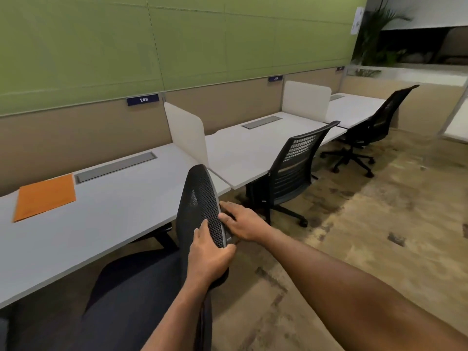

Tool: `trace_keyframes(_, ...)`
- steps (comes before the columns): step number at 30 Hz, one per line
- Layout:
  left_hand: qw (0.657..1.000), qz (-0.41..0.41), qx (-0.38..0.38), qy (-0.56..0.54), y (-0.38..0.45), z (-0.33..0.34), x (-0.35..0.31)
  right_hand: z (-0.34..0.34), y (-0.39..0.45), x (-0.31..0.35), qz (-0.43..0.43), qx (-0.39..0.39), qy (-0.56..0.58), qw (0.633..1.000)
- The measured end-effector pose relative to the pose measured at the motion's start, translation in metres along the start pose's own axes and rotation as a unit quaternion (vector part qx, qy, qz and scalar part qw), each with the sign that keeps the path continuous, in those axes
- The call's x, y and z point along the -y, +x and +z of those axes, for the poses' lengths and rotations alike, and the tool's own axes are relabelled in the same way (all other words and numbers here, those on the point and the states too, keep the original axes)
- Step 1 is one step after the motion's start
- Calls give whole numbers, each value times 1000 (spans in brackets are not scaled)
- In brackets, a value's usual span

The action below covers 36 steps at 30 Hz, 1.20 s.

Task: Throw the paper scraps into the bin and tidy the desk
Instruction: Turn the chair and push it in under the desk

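A black mesh-backed office chair [197, 198] stands in front of me, its seat half under the white desk [106, 219]. My left hand [207, 254] grips the lower right edge of the chair's backrest. My right hand [243, 221] holds the same edge a little higher, with fingers curled onto the mesh. An orange folder [45, 197] lies flat on the desk at the far left. No paper scraps or bin are in view.
A white divider panel [187, 134] separates this desk from the neighbouring desk [248, 148], where a second black chair [291, 173] is tucked in. A third chair [374, 130] stands further right. Patterned carpet [367, 224] spreads to the right.
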<state>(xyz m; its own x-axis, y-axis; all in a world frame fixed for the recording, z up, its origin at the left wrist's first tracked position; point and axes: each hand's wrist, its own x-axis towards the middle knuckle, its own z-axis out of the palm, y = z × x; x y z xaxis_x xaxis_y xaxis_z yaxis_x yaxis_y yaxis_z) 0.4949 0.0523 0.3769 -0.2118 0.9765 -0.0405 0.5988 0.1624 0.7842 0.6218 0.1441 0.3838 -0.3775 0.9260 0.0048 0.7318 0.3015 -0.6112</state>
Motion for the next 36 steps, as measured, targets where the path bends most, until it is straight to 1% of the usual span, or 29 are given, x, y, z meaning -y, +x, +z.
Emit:
trace_keyframes(2,1000,-24,5,15,-13,-8,6,3,-10,-6,0,7,-31,999)
trace_keyframes(6,997,-36,1,70,-45,-28,19,9,-38,-11,-42,30,-29,998)
trace_keyframes(11,977,-72,-30,197,-109,-48,31,16,-69,-9,-81,49,-18,995)
trace_keyframes(15,956,-105,-61,266,-152,-63,39,14,-85,4,-114,36,-19,993)
trace_keyframes(17,952,-125,-57,275,-169,-73,44,12,-89,11,-129,14,-24,991)
trace_keyframes(21,945,-152,-55,285,-206,-97,55,7,-91,14,-117,-5,-62,991)
trace_keyframes(23,941,-162,-67,288,-224,-108,64,7,-91,7,-94,-16,-83,992)
trace_keyframes(25,941,-168,-77,285,-242,-117,73,10,-94,-1,-67,-22,-77,995)
trace_keyframes(27,943,-167,-88,273,-260,-127,81,17,-100,-4,-59,-29,-41,997)
trace_keyframes(29,942,-154,-99,281,-279,-135,89,22,-108,1,-45,-42,19,998)
trace_keyframes(30,938,-140,-102,301,-288,-137,93,23,-113,6,-34,-47,32,998)
trace_keyframes(32,922,-97,-121,355,-307,-140,104,26,-123,15,-39,-39,12,998)
trace_keyframes(34,908,-56,-184,372,-323,-143,113,26,-133,21,-56,-27,-3,998)
trace_keyframes(36,890,-32,-270,367,-333,-150,121,29,-143,27,-63,-28,-5,998)
